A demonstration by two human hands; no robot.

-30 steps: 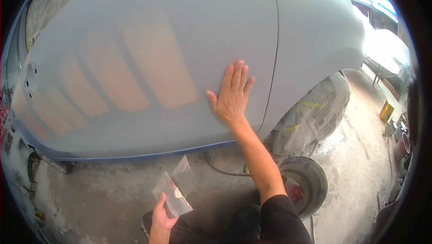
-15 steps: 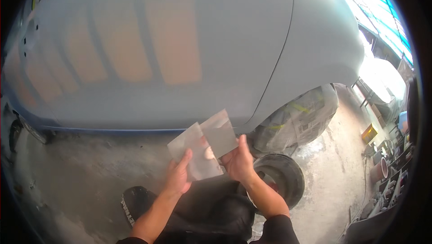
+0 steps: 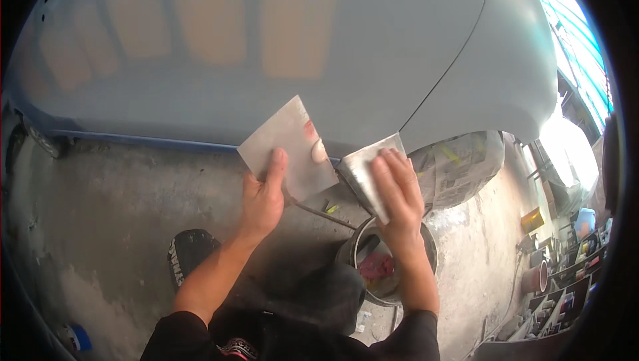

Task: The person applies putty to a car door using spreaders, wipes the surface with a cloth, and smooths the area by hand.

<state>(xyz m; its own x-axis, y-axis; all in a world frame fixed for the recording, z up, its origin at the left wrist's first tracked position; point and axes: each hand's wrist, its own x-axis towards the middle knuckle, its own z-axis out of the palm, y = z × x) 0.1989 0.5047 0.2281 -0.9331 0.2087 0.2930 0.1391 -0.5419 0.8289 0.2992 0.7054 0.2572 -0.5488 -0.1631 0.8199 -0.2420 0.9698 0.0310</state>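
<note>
My left hand (image 3: 263, 201) grips a flat, pale square plate (image 3: 283, 151) by its lower edge, thumb on top. Near the plate's right edge sits a small pale dab of putty (image 3: 319, 152), with a red smear (image 3: 309, 129) just above it. A thin, shiny metal spreader (image 3: 363, 161) is in my right hand (image 3: 403, 204), whose fingers lie across its face. The two plates are a small gap apart. Beyond them stands a grey car side panel (image 3: 393, 41) with several peach-coloured filler patches (image 3: 296, 21).
A round bucket (image 3: 431, 248) with a red cloth (image 3: 376, 266) inside stands below my right forearm. The car's wheel (image 3: 466, 171) is wrapped in paper covering. Cans, a pink pot (image 3: 534, 277) and a cluttered rack (image 3: 566, 308) line the right side. A hose (image 3: 323, 213) lies on the floor.
My hands have moved apart; the spreader has gone right and turned, fingers now over its face. The left plate has risen in view. The view has shifted, showing the car higher.
</note>
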